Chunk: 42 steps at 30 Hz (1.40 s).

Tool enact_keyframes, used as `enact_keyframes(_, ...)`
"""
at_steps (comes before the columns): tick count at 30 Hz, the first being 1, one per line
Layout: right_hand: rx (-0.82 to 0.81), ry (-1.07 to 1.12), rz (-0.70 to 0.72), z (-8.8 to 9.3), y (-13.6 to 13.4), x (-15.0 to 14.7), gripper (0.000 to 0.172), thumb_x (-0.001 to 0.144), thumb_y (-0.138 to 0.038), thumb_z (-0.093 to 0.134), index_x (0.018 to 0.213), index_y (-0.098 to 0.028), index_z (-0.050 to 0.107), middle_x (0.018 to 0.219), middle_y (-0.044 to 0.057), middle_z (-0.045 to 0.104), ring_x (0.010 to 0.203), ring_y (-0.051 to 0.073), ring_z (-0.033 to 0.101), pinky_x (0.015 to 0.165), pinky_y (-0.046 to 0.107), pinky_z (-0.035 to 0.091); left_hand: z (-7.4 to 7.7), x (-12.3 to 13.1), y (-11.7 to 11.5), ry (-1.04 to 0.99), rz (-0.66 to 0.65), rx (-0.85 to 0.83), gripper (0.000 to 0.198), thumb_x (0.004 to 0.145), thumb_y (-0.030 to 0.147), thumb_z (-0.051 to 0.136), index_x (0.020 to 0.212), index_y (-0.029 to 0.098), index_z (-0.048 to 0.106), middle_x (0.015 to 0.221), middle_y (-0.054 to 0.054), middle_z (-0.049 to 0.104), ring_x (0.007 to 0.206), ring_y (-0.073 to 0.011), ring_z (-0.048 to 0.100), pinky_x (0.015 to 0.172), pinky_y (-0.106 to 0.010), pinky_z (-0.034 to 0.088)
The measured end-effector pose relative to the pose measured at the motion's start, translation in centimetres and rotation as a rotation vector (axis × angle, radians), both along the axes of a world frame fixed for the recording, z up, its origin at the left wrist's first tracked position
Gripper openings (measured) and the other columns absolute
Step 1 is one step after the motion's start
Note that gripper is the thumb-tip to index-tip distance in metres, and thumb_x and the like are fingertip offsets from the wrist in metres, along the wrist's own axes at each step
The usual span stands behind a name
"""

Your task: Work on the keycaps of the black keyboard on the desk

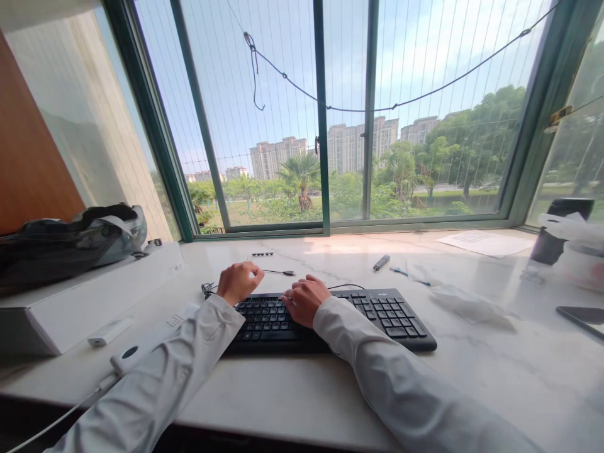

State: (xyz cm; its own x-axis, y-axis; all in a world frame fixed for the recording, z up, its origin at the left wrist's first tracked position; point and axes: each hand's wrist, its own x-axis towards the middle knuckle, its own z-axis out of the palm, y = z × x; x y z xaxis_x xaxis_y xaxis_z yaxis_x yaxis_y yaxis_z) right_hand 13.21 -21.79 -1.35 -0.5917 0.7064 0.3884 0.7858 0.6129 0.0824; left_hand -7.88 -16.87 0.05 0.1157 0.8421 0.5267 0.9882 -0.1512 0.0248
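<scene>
A black keyboard (408, 324) lies on the marble counter in front of me. My left hand (238, 282) is just above its upper left corner, thumb and forefinger pinched together; anything between them is too small to name. My right hand (306, 299) rests over the middle keys with its fingers curled and close together. Something small and pale shows at its fingertips, but I cannot make it out. Beyond the hands lie a short cable with a USB plug (287, 273) and a row of small black pieces (262, 254).
At left, a white box (104, 296) bears a dark bag (85, 233); a white corded device (129, 357) lies nearer. Rightward are a small grey tool (381, 263), a thin blue tool (406, 274), clear plastic packaging (472, 305), paper (486, 241) and a phone (585, 318). A window (323, 157) stands behind.
</scene>
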Motion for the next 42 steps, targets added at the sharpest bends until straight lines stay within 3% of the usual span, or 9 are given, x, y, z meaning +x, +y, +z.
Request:
enact_keyframes(6,-0.041,0.025,-0.003,0.0,-0.1,0.2,0.043,0.094,-0.043,0.036,0.093,-0.021,0.073,0.096,0.009,0.071,0.092,0.018,0.063,0.087,0.034,0.036,0.4,0.8,-0.1,0.034,-0.020,-0.001,0.035,0.086,0.043,0.040,0.084,0.029,0.072,0.099,-0.001,0.072,0.092,-0.0226,0.064,0.071,-0.029,0.045)
enact_keyframes(10,-0.042,0.038,-0.008,-0.3,-0.2,0.2,0.042,0.093,-0.046,0.038,0.098,-0.023,0.072,0.098,0.008,0.070,0.093,0.019,0.062,0.086,0.034,0.037,1.0,1.5,1.3,0.092,-0.040,-0.026,0.034,0.084,0.043,0.042,0.081,0.027,0.072,0.098,-0.003,0.072,0.091,-0.0238,0.064,0.073,-0.030,0.045)
enact_keyframes(16,-0.003,0.070,0.022,-0.8,0.0,-0.1,0.041,0.093,-0.046,0.036,0.096,-0.022,0.068,0.094,0.007,0.069,0.089,0.020,0.063,0.083,0.035,0.039,1.9,1.7,7.5,0.204,0.043,-0.216,0.036,0.082,0.041,0.042,0.079,0.022,0.073,0.086,-0.011,0.071,0.085,-0.0252,0.064,0.073,-0.032,0.045)
enact_keyframes(18,0.025,0.101,0.009,-0.8,0.0,-0.1,0.037,0.093,-0.043,0.036,0.100,-0.020,0.064,0.094,0.007,0.069,0.086,0.019,0.064,0.082,0.035,0.039,2.0,1.7,10.2,0.256,0.047,-0.237,0.035,0.084,0.036,0.040,0.085,0.021,0.072,0.092,-0.012,0.069,0.087,-0.0249,0.063,0.075,-0.032,0.044)
enact_keyframes(26,0.082,0.112,-0.017,-1.0,0.8,0.4,0.029,0.092,-0.035,0.039,0.091,-0.017,0.062,0.087,0.007,0.069,0.081,0.019,0.065,0.085,0.034,0.039,0.1,1.3,18.5,0.397,0.077,-0.298,0.035,0.085,0.026,0.048,0.117,0.021,0.062,0.119,-0.017,0.058,0.103,-0.0264,0.058,0.086,-0.035,0.041)
enact_keyframes(30,0.099,0.103,-0.005,-1.1,1.3,0.4,0.023,0.088,-0.031,0.043,0.087,-0.016,0.061,0.082,0.008,0.070,0.078,0.019,0.065,0.083,0.034,0.039,-1.0,1.4,20.9,0.465,0.048,-0.305,0.032,0.083,0.020,0.052,0.113,0.022,0.064,0.120,-0.016,0.054,0.103,-0.0271,0.058,0.086,-0.037,0.041)
enact_keyframes(36,0.100,0.081,0.008,-1.1,1.2,0.2,0.018,0.084,-0.029,0.047,0.083,-0.017,0.060,0.078,0.007,0.070,0.073,0.019,0.065,0.081,0.034,0.039,-2.2,1.3,22.8,0.486,0.056,-0.289,0.023,0.083,0.017,0.051,0.100,0.018,0.067,0.114,-0.015,0.055,0.100,-0.0270,0.059,0.082,-0.036,0.041)
enact_keyframes(42,0.081,0.068,0.003,-1.0,1.0,0.3,0.019,0.085,-0.030,0.047,0.085,-0.016,0.060,0.080,0.007,0.070,0.074,0.018,0.065,0.082,0.034,0.038,-2.5,1.6,22.8,0.447,0.079,-0.271,0.020,0.083,0.019,0.050,0.091,0.015,0.068,0.108,-0.015,0.060,0.097,-0.0257,0.059,0.079,-0.034,0.040)
